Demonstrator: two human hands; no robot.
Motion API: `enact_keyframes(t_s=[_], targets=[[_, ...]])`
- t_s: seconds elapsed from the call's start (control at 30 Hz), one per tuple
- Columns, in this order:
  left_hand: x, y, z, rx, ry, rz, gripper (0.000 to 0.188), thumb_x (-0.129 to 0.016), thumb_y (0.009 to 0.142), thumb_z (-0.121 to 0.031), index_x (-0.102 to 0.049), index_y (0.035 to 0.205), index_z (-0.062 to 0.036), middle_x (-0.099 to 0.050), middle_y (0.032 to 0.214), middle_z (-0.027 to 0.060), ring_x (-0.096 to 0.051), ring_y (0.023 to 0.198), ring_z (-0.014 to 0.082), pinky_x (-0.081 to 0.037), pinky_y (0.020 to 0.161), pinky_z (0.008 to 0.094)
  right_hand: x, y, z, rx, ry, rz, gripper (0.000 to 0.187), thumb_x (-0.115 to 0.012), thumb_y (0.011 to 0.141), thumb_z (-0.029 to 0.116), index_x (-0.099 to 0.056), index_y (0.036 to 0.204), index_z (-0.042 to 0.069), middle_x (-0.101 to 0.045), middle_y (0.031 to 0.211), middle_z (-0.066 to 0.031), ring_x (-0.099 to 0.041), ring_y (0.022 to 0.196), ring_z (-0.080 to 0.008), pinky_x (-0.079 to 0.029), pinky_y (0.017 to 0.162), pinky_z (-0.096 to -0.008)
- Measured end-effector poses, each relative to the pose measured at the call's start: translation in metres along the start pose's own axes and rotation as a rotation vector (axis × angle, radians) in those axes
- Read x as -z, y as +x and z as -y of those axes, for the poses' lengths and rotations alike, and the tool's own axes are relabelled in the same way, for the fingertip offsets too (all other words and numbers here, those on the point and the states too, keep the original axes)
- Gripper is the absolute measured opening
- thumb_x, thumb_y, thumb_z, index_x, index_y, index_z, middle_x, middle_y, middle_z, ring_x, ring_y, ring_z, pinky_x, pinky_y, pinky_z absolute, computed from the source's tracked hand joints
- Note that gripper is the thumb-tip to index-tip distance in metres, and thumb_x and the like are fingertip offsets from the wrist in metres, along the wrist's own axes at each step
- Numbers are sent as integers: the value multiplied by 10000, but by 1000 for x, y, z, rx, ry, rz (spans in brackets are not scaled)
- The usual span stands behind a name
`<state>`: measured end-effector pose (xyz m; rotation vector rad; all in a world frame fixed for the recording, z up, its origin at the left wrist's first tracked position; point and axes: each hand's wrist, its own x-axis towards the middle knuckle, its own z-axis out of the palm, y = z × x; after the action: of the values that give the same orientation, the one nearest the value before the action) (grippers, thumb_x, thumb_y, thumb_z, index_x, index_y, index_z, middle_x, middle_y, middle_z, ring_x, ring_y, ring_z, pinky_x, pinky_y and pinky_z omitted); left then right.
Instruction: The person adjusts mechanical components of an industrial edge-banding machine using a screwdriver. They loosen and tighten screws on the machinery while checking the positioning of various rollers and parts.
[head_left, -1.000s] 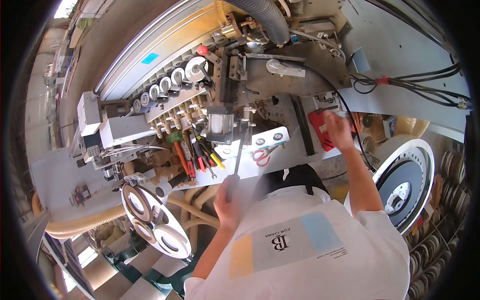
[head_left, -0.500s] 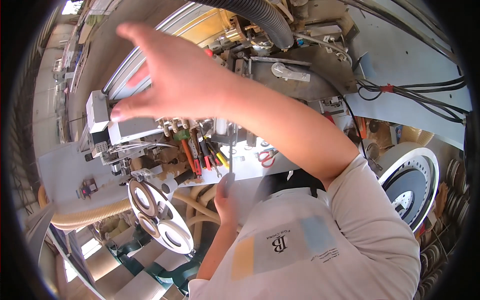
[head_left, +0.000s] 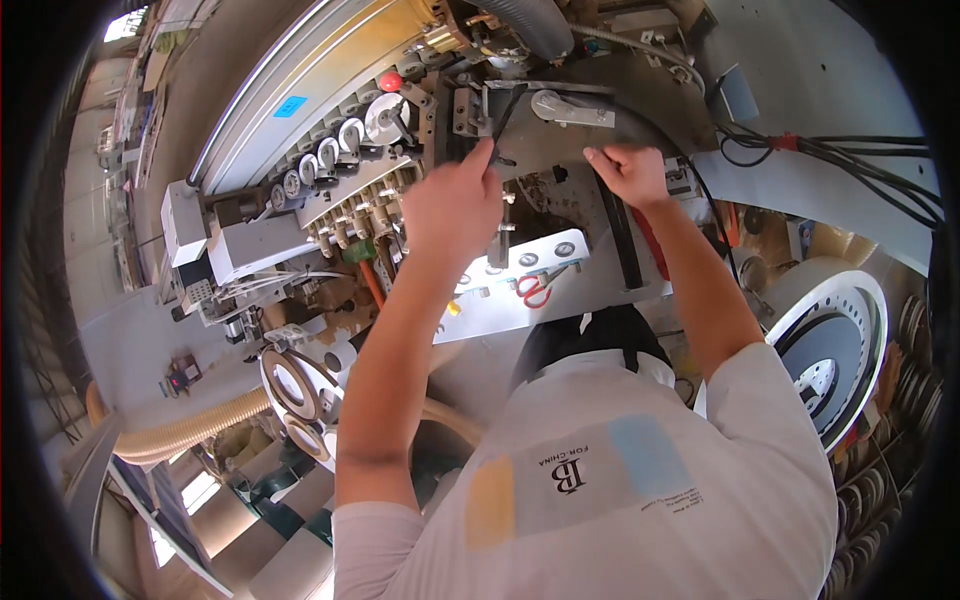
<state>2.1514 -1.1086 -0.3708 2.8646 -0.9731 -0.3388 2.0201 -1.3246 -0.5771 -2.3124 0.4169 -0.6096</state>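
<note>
My left hand is over the machine's row of brass fittings, its fingers curled and its index finger stretched forward. A dark slim tool reaches from that fingertip toward the metal plate; its exact kind cannot be made out, and the hand covers its rear part. To the right, my right hand is closed, thumb out to the left, over the dark metal machine plate. Whether anything is in its fingers is hidden. Close to the right hand are a grey lever and a long black bar.
Red-handled scissors lie on a white shelf in front of me. A red knob and white rollers line the machine at left. Black cables hang at right, above a large white reel.
My right arm has swung back from across the machine to the right, and its spread hand has closed. My left hand has risen from near the shelf edge to the fittings, bringing the dark tool.
</note>
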Motion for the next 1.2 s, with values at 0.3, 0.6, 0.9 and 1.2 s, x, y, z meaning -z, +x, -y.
enact_keyframes(t_s=[0.3, 0.6, 0.9, 1.2], targets=[[23, 9, -31, 9, 18, 82, 365, -570, 977, -310, -727, 1294, -220, -750, 867, 152, -734, 845, 336, -576, 790, 434, -2, -2, -20, -152, 253, -12, 395, -782, 889, 392, -647, 717, 63, -537, 582, -98, -494, 496, -265, -414, 496, -350], [-6, 56, -24, 22, 124, -4, 395, -509, 996, -341, -721, 1303, -214, -764, 1084, 119, -722, 995, 343, -564, 901, 453, -4, 0, -16, -145, 379, -3, 379, -778, 899, 365, -639, 727, 57, -501, 574, -92, -464, 498, -247, -408, 499, -346], [-7, 87, -49, 89, 151, 153, 412, -476, 984, -328, -727, 1285, -202, -743, 1187, 122, -696, 1105, 357, -562, 948, 474, 2, 0, -16, -159, 389, -2, 371, -784, 894, 361, -643, 724, 63, -509, 568, -81, -475, 493, -233, -408, 501, -334], [-28, 108, -44, 103, 180, 77, 364, -491, 965, -300, -764, 1178, -188, -746, 1179, 105, -697, 1104, 343, -562, 948, 479, 1, -2, -19, -182, 519, 25, 368, -779, 916, 292, -613, 707, 38, -484, 564, -71, -436, 513, -180, -393, 510, -321]])
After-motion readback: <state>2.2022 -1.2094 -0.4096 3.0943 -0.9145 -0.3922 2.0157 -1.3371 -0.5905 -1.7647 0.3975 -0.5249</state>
